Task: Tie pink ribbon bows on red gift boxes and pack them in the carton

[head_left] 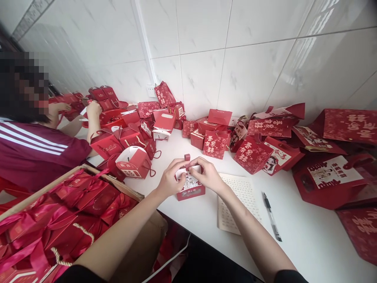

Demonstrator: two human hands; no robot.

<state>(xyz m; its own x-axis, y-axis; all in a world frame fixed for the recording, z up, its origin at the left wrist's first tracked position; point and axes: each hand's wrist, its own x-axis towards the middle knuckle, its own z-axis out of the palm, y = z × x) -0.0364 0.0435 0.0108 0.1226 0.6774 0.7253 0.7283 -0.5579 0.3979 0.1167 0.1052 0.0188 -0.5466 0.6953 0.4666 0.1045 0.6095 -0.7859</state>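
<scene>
A small red gift box [191,193] with a white illustrated panel stands on the white table in front of me. The fingers of my left hand [173,177] are closed at the left of its top edge. On the other side, my right hand [207,175] pinches the top beside a red loop handle [187,157] that sticks up between the two hands. My fingers partly cover the top closure. An open notebook [240,200] with handwriting lies under my right forearm, and a black pen [271,216] rests to its right.
Many red gift boxes [216,144] line the tiled wall, with more at the right [330,179]. A white-topped red box [134,162] stands to the left. A cardboard carton [138,192] full of ribboned red boxes is at lower left. Beyond it, a person in a maroon shirt [38,151] handles boxes.
</scene>
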